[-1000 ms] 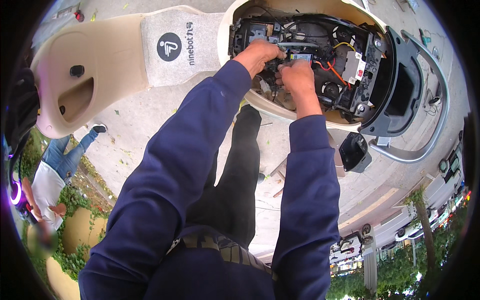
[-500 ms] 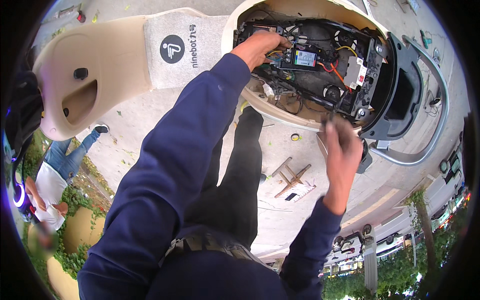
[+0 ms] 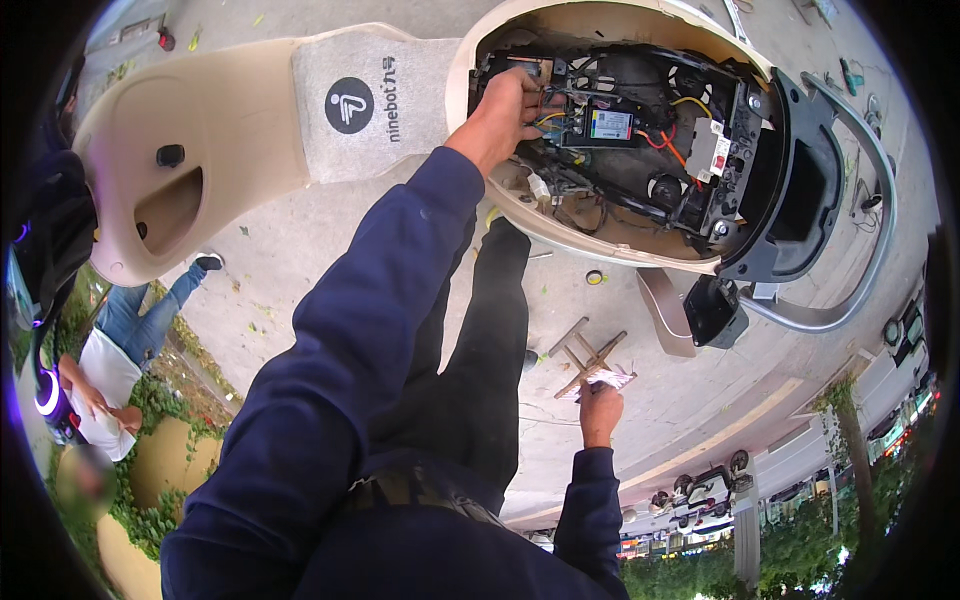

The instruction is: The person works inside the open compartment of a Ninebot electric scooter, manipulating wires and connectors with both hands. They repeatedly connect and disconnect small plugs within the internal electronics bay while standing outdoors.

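A beige electric scooter lies before me with its seat off and its body bay exposed. My left hand reaches into the left end of this bay, its fingers curled about wires beside a black control box with a coloured label. Low on the right, my right hand is at the top of a small wooden stool. Its fingers are bent over a small dark thing on the stool, too hidden to name. A pale printed sheet shows beside those fingers.
A grey grab rail curves round the scooter's tail. A roll of tape and a loose beige panel with a black part lie on the pavement. Another person is at far left. Parked vehicles stand lower right.
My right hand has left the scooter's near rim and moved down and left to the stool. My left hand has shifted slightly left and away from the control box among the wires.
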### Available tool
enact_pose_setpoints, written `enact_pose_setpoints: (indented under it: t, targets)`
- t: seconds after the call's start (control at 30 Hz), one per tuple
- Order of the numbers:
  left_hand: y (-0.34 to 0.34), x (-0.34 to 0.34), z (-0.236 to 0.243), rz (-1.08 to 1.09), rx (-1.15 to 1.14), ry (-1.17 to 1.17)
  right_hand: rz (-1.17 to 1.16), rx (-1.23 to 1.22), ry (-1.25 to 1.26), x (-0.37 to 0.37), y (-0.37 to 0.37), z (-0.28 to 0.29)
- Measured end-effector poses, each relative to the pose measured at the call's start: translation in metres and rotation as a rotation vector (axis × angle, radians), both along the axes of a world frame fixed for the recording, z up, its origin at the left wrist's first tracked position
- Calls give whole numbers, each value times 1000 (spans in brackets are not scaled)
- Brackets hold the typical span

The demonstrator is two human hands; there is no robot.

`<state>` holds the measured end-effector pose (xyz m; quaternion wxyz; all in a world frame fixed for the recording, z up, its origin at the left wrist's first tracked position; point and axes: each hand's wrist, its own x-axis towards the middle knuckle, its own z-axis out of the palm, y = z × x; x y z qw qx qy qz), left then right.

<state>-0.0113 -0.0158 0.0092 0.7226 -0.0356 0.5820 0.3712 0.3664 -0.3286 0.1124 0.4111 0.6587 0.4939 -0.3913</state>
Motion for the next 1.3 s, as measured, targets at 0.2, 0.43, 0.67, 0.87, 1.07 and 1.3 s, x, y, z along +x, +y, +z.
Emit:
enact_pose_setpoints:
  t: [0.2,0.43,0.67,0.87,1.07,1.3]
  targets:
    - [-7,6,-9,119,34,0,-353,319,54,-2,-1,-29]
    - [-14,12,-11,242,44,9,-169,491,433,-74,67,11]
    - [-18,9,-6,149,43,91,-391,947,790,-167,253,65]
    - [-16,18,-10,58,99,154,-1049,102,789,-184,358,-45]
    - [-16,15,-11,-33,94,211,-1088,-59,657,-209,355,-84]
    - [-18,18,-18,-203,177,311,-1046,-42,611,-219,348,-102]
